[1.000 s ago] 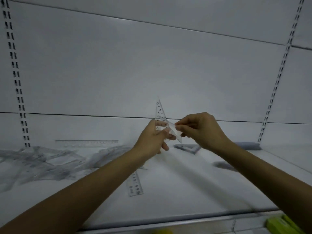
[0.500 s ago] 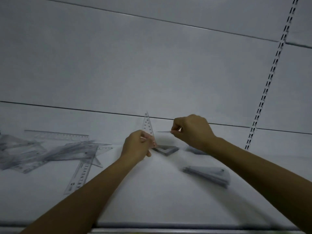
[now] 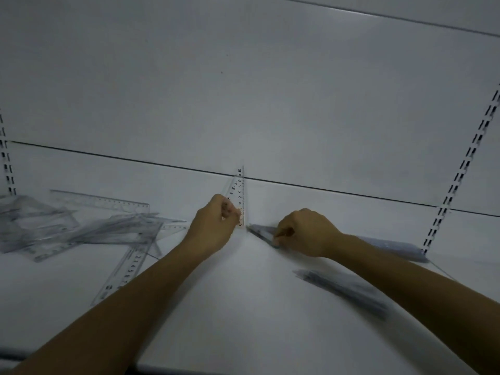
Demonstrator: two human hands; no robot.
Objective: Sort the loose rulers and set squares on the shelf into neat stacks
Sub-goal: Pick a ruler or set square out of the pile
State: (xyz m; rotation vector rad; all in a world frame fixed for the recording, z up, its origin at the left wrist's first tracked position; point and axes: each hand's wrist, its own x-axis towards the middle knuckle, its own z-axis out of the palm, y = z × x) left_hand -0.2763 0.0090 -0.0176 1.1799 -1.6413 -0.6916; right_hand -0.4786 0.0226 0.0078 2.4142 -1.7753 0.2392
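Half a second ago the right hand (image 3: 305, 231) was level with the left, pinching a thin set square in the air. Now it is down on the shelf (image 3: 243, 315), its curled grip pinching the near edge of a grey stack (image 3: 259, 230) of set squares that lies flat by the back wall. Whether that piece is now on the stack cannot be told.

The left hand (image 3: 213, 228) keeps its closed grip on the clear set square (image 3: 239, 193), held upright with its point up, just left of the stack. The two hands are now farther apart.

The loose pile (image 3: 81, 228) of rulers and set squares is unchanged at the left, with a long ruler (image 3: 125, 272) slanting out of it. A second stack (image 3: 349, 289), blurred, lies near the right forearm, and a third stack (image 3: 392, 246) lies behind it.
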